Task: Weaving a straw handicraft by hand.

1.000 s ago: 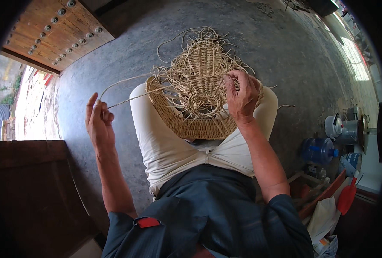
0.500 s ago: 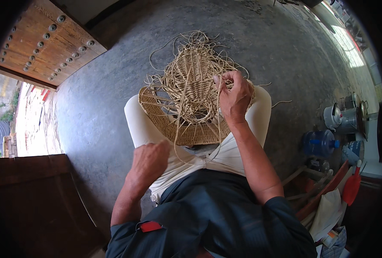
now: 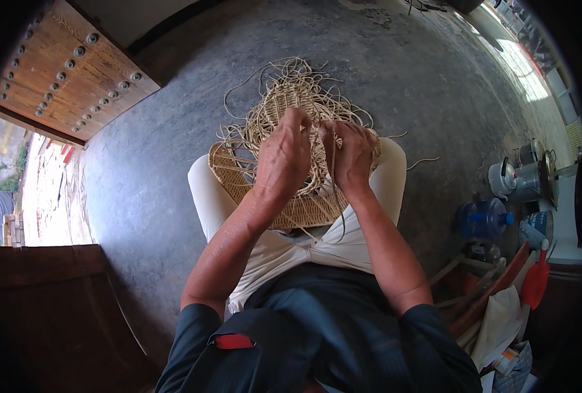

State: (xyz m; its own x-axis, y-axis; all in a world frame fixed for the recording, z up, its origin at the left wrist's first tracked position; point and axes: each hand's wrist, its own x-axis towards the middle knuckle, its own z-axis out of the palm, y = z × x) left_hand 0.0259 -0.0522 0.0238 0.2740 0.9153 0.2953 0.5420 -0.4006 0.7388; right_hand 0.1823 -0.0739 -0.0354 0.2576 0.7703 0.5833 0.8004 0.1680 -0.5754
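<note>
Between my knees sits a piece of tan straw wickerwork [image 3: 307, 212], its curved lower band woven tight. Its middle is a mass of loose straw cords [image 3: 238, 134] that spread out past the far end. My right hand [image 3: 351, 156] is closed over the right of the middle, pinching a straw cord [image 3: 334, 171] that hangs down toward my lap. Just left of it, my left hand [image 3: 282, 157] is closed above the weave with fingers curled; whatever they grip is hidden. Both hands cover much of the central weave.
Grey concrete floor [image 3: 153, 164] surrounds me. At right are a blue water jug [image 3: 484, 219], a metal kettle [image 3: 502, 178] and a red paddle-shaped thing [image 3: 535, 281]. A studded wooden door [image 3: 75, 72] is at upper left, a dark brown panel [image 3: 49, 308] at lower left.
My left hand has moved up and right from beside my left thigh to over the weave, near my right hand. My right hand has come slightly lower, still holding the cord.
</note>
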